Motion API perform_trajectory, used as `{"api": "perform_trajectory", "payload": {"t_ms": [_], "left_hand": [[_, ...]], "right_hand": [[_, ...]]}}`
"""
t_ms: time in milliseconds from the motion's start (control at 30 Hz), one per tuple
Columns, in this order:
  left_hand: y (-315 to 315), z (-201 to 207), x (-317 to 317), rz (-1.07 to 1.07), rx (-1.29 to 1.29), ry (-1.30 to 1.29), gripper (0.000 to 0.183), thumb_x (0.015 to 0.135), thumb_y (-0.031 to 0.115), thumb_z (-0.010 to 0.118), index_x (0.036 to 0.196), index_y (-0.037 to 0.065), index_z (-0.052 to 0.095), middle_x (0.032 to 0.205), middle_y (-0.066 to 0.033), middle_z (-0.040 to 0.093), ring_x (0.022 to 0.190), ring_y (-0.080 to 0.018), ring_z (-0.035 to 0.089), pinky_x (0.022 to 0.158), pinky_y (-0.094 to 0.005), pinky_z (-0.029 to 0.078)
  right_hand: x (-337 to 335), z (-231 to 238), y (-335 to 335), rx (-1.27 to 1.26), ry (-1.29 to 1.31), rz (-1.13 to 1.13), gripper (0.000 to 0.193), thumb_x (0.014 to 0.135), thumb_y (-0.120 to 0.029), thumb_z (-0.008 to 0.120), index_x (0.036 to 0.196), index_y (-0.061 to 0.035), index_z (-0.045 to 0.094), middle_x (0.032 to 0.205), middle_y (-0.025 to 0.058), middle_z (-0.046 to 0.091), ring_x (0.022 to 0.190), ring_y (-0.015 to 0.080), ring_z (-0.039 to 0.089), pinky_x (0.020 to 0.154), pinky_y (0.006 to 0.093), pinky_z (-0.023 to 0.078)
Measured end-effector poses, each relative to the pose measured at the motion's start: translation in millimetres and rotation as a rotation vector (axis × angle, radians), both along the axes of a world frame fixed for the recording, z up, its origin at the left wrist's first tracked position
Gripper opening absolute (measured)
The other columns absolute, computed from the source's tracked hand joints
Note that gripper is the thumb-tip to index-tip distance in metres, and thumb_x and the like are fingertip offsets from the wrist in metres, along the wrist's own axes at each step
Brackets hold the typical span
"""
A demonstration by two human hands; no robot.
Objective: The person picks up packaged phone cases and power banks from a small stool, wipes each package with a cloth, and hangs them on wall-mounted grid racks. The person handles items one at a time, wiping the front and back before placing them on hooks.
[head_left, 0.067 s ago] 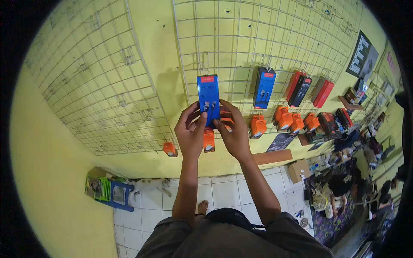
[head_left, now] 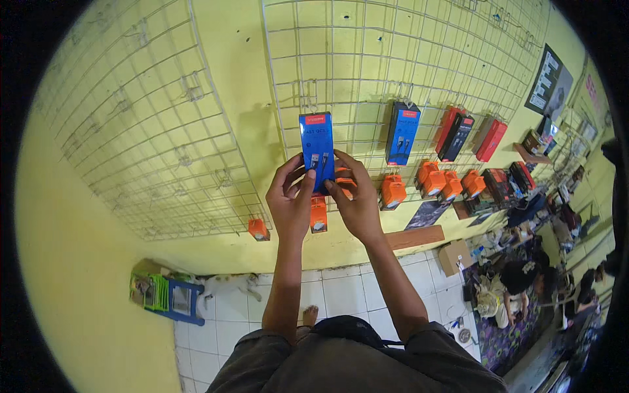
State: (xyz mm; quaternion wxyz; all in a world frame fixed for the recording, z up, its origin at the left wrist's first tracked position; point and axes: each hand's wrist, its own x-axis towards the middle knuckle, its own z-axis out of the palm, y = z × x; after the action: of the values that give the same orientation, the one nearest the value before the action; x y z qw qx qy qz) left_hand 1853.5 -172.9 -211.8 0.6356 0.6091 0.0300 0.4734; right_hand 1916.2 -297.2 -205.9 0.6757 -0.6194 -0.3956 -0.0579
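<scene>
Fingers of left hand (head_left: 287, 204) and right hand (head_left: 357, 204) pinching lower sides of blue box (head_left: 317, 139), near left edge of wire rack (head_left: 269, 52); probably light, stiff, crushable; best gripped by side edges.

The blue cable box (head_left: 316, 141) looks like smooth, glossy printed card, the wire grid panel (head_left: 363, 55) metal, the wall (head_left: 237, 85) matt paint, the floor tiles (head_left: 344, 296) smooth and shiny, the blue stool (head_left: 173, 299) plastic, the plank (head_left: 415, 238) wood, the carton (head_left: 452, 259) matt cardboard, and the shirt (head_left: 367, 368) dull cloth.
</scene>
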Motion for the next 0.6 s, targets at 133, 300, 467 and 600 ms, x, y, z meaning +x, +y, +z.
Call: {"api": "perform_trajectory", "payload": {"t_ms": [133,300,467,600], "left_hand": [[25.6,0.5,18.2,-0.04,0.022,0.039,0.039,0.099,0.01,0.075,0.134,-0.004,0.064,0.125,-0.0162,0.072,0.114,-0.0217,0.071,0.094,-0.0345,0.061],[50.8,-2.2,35.0,-0.081,0.029,0.05,0.038,0.099,0.012,0.075,0.132,-0.003,0.064,0.125,-0.0148,0.072,0.113,-0.0216,0.071,0.094,-0.0346,0.06],[67.4,-6.2,56.8,0.031,0.131,0.024,0.037,0.095,0.013,0.078,0.129,0.001,0.066,0.123,-0.014,0.071,0.113,-0.0243,0.069,0.098,-0.0401,0.056],[62.3,-16.9,56.6,0.29,0.327,0.009,0.049,0.092,0.01,0.08,0.135,0.002,0.06,0.132,-0.017,0.06,0.125,-0.0327,0.057,0.11,-0.0461,0.043]], "right_hand": [[9.1,-1.3,22.3,-0.015,0.022,-0.075,0.06,0.097,0.006,0.068,0.153,-0.0066,0.05,0.129,0.009,0.062,0.113,0.0192,0.066,0.097,0.0359,0.057],[20.3,-4.2,47.4,-0.011,0.031,-0.116,0.06,0.098,0.003,0.068,0.154,-0.0067,0.049,0.134,0.0096,0.062,0.116,0.02,0.066,0.099,0.0371,0.056],[25.9,-7.5,64.1,-0.083,-0.033,-0.226,0.066,0.099,-0.003,0.07,0.159,-0.0079,0.043,0.147,0.0138,0.056,0.132,0.0251,0.059,0.106,0.0416,0.053],[21.8,-17.8,57.7,-0.078,-0.071,-0.285,0.073,0.093,-0.002,0.072,0.159,-0.0067,0.041,0.145,0.0203,0.054,0.132,0.0359,0.056,0.109,0.0439,0.049]]}}
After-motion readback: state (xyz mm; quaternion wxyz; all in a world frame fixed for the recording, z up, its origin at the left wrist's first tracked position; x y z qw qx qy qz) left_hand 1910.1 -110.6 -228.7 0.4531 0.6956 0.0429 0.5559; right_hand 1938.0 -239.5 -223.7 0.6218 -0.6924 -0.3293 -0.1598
